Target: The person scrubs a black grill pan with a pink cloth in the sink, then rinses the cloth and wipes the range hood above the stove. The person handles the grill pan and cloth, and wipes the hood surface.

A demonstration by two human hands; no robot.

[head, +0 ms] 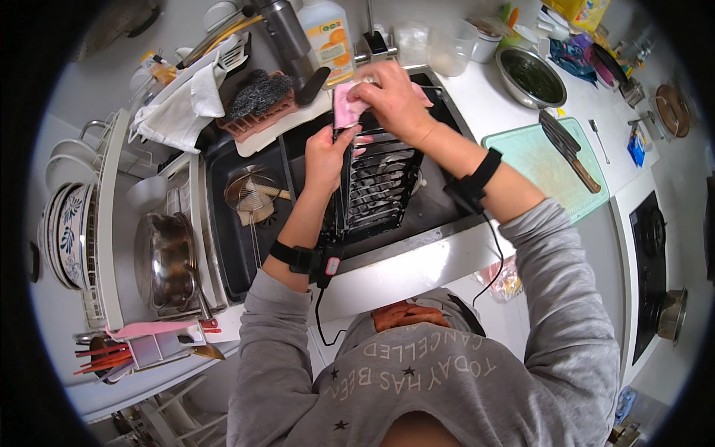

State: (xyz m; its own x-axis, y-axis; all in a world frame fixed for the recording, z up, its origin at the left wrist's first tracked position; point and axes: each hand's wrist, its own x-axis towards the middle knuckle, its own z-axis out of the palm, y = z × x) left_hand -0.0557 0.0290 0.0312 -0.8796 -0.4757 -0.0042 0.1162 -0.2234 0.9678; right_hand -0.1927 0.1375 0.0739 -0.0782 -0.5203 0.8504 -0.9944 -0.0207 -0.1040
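A black slotted rack [380,184] stands tilted in the right basin of a dark double sink [435,195]. My left hand [327,159] grips its upper left edge, the thumb on top and fingertips showing between the slats. With my right hand [394,98] I press a pink cloth [347,106] over the rack's far end. The right hand is slightly blurred, and its fingers are bunched around the cloth. Part of the cloth hangs out on the right side of that hand. In the left basin lie a wire-mesh strainer [252,181] and a pale sponge-like piece [257,211].
A cleaver [567,148] lies on a green cutting board [536,167] at right, near a steel bowl of dark greens [530,77]. A detergent jug [327,42] and steel scourers [261,95] stand behind the sink. A steel pot [165,262] and plates [70,234] are at left.
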